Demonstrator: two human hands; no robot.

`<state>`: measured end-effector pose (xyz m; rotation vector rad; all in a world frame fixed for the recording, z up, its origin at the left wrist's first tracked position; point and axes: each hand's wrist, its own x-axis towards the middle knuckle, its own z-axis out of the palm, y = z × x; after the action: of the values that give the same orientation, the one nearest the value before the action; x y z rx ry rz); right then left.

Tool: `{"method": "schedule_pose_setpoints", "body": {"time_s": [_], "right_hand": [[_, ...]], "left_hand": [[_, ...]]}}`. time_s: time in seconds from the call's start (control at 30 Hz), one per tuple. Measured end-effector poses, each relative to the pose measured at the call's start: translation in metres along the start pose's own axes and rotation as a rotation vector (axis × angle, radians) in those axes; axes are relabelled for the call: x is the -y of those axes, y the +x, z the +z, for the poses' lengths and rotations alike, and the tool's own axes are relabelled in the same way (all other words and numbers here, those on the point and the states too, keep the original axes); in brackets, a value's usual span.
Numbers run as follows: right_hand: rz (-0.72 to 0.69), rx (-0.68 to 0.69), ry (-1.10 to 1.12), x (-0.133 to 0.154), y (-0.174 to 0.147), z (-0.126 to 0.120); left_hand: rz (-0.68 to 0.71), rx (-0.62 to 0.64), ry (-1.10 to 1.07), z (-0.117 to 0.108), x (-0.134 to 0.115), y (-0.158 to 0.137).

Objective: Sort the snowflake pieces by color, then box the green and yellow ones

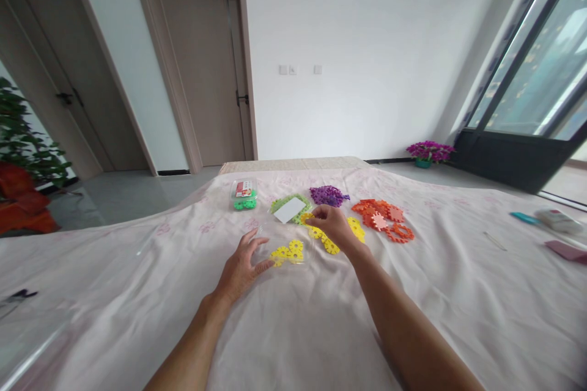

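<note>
A clear plastic box [297,261] with several yellow flower-shaped plastic pieces [296,250] inside lies in front of me. My left hand [243,266] holds its left side, thumb at the near corner and fingers spread along the far one. Beyond the box's right side, my right hand [334,225] pinches a yellow flower-shaped piece [306,218] between thumb and fingertips. Under and around that hand are more loose yellow pieces [331,246], partly hidden by it. Just behind, a box of light green pieces [300,203] carries a white card [289,211].
A lidded clear box of green pieces [244,195] stands at the back left. Purple pieces [328,196] and a pile of orange pieces [378,217] lie back right. On the far right are a blue item [525,218] and a whitish pack [557,220]. A pale cloth [174,293] covers the surface.
</note>
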<state>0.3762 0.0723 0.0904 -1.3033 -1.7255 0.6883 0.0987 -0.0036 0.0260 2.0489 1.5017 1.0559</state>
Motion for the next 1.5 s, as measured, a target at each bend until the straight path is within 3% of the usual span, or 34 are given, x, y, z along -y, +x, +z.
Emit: {"method": "schedule_pose_setpoints", "body": {"time_s": [0.1, 0.17, 0.3, 0.4, 0.53, 1.23, 1.37, 1.5], "right_hand": [[-0.033, 0.173, 0.042, 0.013, -0.004, 0.008], [-0.048, 0.148, -0.068, 0.011, -0.004, 0.005], [-0.020, -0.027, -0.560, -0.012, -0.003, -0.007], [-0.028, 0.045, -0.780, -0.028, -0.004, -0.007], [-0.086, 0.129, -0.888, -0.035, -0.010, 0.007], [-0.072, 0.119, -1.021, -0.037, -0.005, 0.009], [-0.024, 0.022, -0.986, -0.034, -0.004, 0.002], [0.041, -0.132, -0.761, -0.022, -0.003, -0.007]], "left_hand": [[-0.003, 0.002, 0.002, 0.000, 0.000, 0.000], [0.000, 0.002, -0.001, 0.000, 0.001, 0.000], [0.016, -0.003, -0.012, 0.002, 0.005, 0.000], [0.026, -0.007, -0.031, 0.002, 0.005, 0.000], [0.026, -0.008, -0.055, 0.002, 0.003, 0.000], [0.031, 0.003, -0.049, 0.002, 0.004, 0.000], [0.041, -0.006, -0.049, 0.002, 0.005, 0.000], [0.042, -0.010, -0.042, 0.001, 0.004, 0.000]]}}
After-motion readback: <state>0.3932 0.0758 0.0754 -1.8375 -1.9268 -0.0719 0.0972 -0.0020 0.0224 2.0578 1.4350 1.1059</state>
